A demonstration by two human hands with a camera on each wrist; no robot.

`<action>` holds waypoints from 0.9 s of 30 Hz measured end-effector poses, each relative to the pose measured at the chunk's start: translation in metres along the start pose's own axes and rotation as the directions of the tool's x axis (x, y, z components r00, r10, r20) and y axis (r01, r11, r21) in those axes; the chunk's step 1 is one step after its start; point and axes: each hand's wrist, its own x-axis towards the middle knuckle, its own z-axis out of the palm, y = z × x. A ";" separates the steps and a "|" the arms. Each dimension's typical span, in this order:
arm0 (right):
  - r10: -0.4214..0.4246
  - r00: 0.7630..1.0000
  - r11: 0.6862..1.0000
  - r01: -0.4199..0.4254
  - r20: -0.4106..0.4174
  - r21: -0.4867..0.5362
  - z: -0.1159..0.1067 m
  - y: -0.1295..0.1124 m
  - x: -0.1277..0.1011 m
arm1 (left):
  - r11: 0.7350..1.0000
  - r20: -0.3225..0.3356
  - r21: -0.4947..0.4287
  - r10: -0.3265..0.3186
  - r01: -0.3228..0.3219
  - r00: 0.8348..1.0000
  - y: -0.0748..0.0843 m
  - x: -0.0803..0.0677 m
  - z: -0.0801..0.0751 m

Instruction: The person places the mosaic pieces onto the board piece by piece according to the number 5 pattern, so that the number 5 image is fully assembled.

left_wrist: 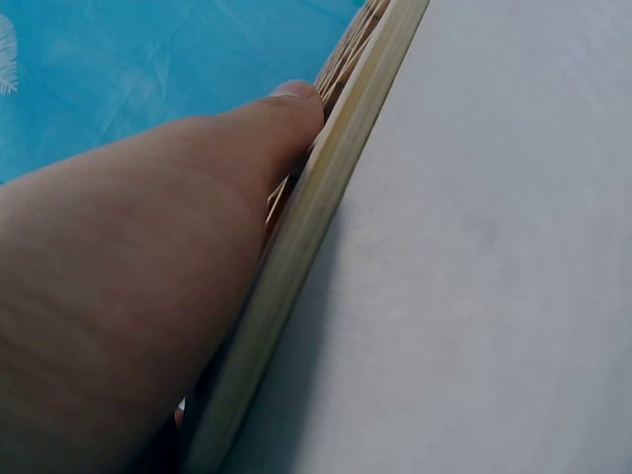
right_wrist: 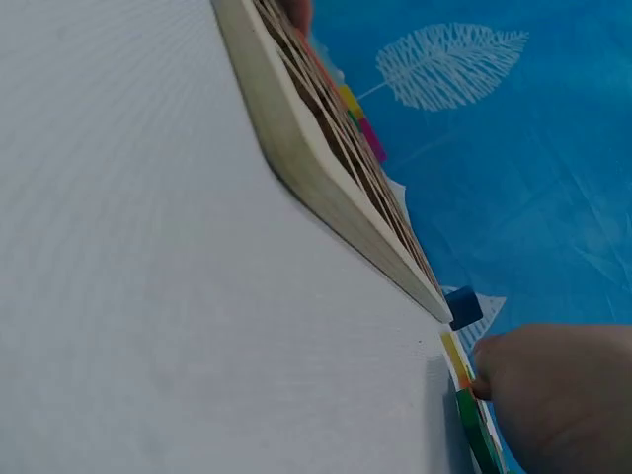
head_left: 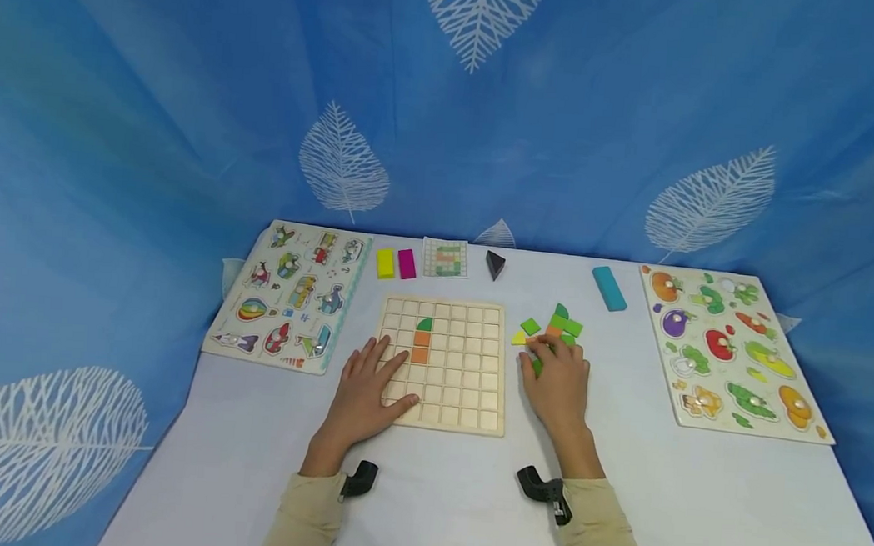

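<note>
A wooden grid board (head_left: pixel 467 392) lies in the middle of the white table, with a green quarter-round piece (head_left: pixel 425 324) and two orange squares (head_left: pixel 421 346) set in its cells. My left hand (head_left: pixel 372 383) rests flat on the board's left part, fingers straight; the left wrist view shows it pressed on the board edge (left_wrist: pixel 296 267). My right hand (head_left: pixel 556 379) lies on a heap of green, yellow and orange pieces (head_left: pixel 554 325) right of the board, fingers curled over them. In the right wrist view the fingertips (right_wrist: pixel 494 370) touch those pieces (right_wrist: pixel 472 420) next to the board (right_wrist: pixel 326 188).
A vehicle peg puzzle (head_left: pixel 289 293) lies at the left, a fruit-and-vegetable peg puzzle (head_left: pixel 732 358) at the right. Along the far edge sit yellow (head_left: pixel 385 263) and magenta (head_left: pixel 406 264) blocks, a pattern card (head_left: pixel 445 258), a dark wedge (head_left: pixel 494 264) and a teal block (head_left: pixel 609 288). Blue curtain surrounds the table.
</note>
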 end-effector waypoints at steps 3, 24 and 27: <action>0.025 1.000 1.000 -0.025 0.000 0.003 0.003 -0.004 -0.003 | 1.000 0.020 0.001 -0.008 0.008 1.000 -0.001 -0.002 -0.001; -0.028 0.999 0.996 0.029 -0.016 0.081 0.005 -0.016 -0.001 | 1.000 0.020 -0.008 -0.004 0.004 1.000 0.002 -0.001 -0.002; -0.112 0.993 0.986 0.106 0.041 0.131 0.005 -0.028 0.000 | 1.000 0.024 -0.006 -0.009 0.009 1.000 0.002 -0.001 -0.003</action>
